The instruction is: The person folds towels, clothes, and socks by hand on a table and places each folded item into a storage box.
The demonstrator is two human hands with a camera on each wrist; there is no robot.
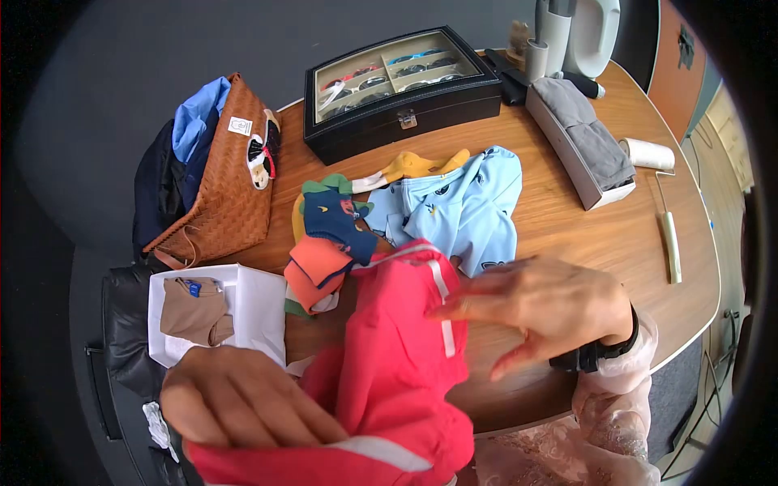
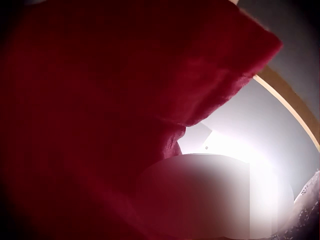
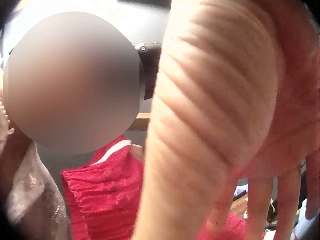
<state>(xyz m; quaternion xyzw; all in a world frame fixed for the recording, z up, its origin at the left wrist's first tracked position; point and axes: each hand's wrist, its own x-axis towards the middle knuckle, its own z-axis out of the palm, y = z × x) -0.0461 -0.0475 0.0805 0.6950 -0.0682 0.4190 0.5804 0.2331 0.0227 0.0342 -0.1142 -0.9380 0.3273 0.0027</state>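
While clothes crowd the wooden table (image 1: 616, 235), both hands work a red garment (image 1: 397, 356) at its near edge.
Black display case (image 1: 401, 89) sits at far edge, woven bag (image 1: 223, 174) at left edge, light blue shirt (image 1: 462, 206) mid-table, grey floor around. Left hand (image 1: 235, 401) grips the garment's lower part, fingers curled into the cloth; right hand (image 1: 543, 304) lies just right of it, fingers straight, tips touching the white-striped fold.
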